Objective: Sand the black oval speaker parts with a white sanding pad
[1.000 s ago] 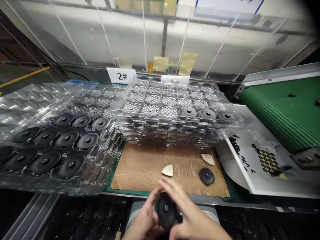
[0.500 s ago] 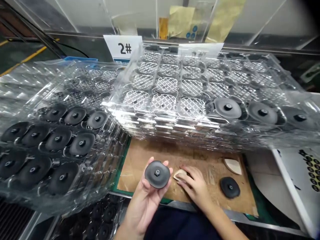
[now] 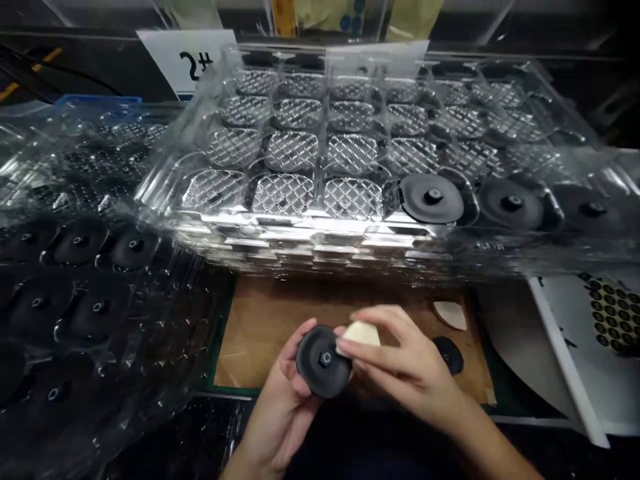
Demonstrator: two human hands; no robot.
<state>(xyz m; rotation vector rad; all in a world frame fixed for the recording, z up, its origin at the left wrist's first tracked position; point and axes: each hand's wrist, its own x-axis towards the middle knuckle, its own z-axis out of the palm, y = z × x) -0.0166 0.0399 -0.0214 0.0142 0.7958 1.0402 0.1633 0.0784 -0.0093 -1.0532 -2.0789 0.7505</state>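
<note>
A round black disc with a hex nut on its central boss is gripped at its edge by my left hand, the nut side facing me. My right hand pinches a cream-coloured wedge-shaped sponge between thumb and fingers. The sponge is at the disc's upper right edge and appears to touch it. Behind my right hand, another black disc lies on the brown board, partly hidden. A second cream wedge rests near the board's far right corner.
A stack of clear plastic trays stands beyond the board, with three discs in its front row. More trays of black discs are at the left. A white box with a sheet of round stickers sits at the right.
My right hand has lifted the sponge off the board and brought it to the disc. My left hand has tilted the disc slightly. The camera view has shifted.
</note>
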